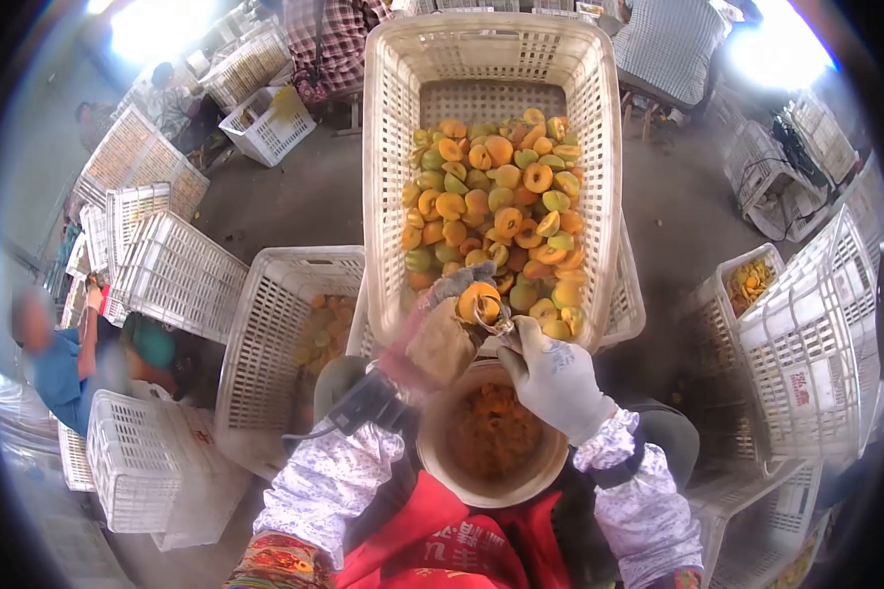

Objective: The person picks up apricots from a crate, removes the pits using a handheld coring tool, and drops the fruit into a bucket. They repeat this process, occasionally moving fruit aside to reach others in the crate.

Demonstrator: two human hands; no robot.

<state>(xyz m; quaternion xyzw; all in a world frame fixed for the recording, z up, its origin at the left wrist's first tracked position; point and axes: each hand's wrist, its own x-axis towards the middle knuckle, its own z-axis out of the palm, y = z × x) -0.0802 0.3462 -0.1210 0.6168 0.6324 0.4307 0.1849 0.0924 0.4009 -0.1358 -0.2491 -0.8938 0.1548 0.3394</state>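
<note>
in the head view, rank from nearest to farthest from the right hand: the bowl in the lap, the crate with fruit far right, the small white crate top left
From the right hand:
1. bowl, just below-left, in the lap.
2. crate with fruit, far right.
3. small white crate, top left, farthest.

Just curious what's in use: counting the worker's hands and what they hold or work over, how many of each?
Hands: 2 (left hand, right hand)
Fruit half: 1
Metal tool: 1
Bucket: 1
Fruit crate: 1
Total: 6
</note>
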